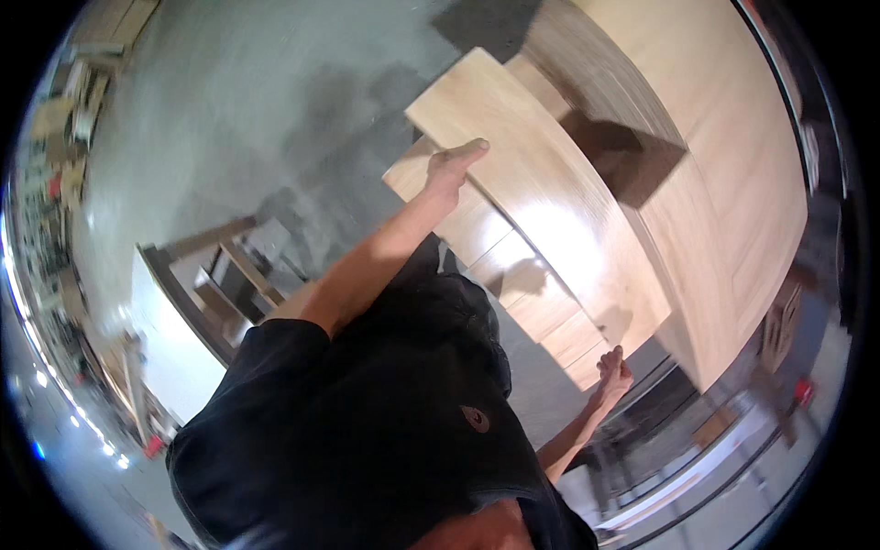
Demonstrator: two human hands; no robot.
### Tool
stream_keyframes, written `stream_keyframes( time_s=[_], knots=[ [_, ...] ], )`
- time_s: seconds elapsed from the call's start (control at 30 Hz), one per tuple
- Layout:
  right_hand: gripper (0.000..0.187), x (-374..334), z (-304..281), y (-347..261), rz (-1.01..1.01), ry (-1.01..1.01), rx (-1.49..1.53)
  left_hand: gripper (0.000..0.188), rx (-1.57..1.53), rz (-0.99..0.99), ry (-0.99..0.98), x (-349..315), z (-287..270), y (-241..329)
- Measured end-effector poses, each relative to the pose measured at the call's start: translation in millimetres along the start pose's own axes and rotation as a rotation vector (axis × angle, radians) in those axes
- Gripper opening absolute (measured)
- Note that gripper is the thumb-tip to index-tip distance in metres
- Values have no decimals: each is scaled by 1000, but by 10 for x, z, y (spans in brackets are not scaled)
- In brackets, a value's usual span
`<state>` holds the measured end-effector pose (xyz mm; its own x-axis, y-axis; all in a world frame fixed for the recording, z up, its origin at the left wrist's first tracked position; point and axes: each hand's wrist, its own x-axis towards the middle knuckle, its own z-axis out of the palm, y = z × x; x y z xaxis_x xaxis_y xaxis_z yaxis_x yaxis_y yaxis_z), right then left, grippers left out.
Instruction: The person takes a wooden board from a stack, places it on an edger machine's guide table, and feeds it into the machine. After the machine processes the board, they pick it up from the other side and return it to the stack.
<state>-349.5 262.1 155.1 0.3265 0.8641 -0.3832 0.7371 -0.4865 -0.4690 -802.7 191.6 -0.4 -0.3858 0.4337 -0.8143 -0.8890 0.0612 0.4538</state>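
Grey floor (229,110) flanks hand-gripped board (541,192) edges.

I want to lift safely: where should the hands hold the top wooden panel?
Grip the wooden panel by its two opposite short ends, coming from outside. It is long, flat and wide, so the left hand and right hand balance it there.
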Motion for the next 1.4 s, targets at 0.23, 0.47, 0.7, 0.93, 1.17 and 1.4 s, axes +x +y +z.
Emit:
stream_keyframes(
  time_s=[0.23, 0.47, 0.7, 0.93, 1.17, 1.4],
  knots=[
    [53, -1118, 1488, -2642, -887, -678, -38, 67, -225, 248, 117, -876, -869, 183],
    [85, -2711, 3482, -3792, -1073, -950, -749, 56, -514, 541, 306, -1354, -1590, 505],
    [86, -3221, 3878, -3659, -1294, -966, -755, 57, -624, 708, 406, -1155, -1727, 422],
    [72, -1648, 3645, -4376, -1161, -856, -819, 40, -294, 653, 101, -607, -456, 368],
    [47, 639, 2734, -4676, -1475, -766, -118, 59, 394, 639, 48, 469, -688, 914],
    [62, 3837, 407, -3691, -588, -122, 271, 62, 759, 210, -115, 1969, 296, 1826]
  ],
)
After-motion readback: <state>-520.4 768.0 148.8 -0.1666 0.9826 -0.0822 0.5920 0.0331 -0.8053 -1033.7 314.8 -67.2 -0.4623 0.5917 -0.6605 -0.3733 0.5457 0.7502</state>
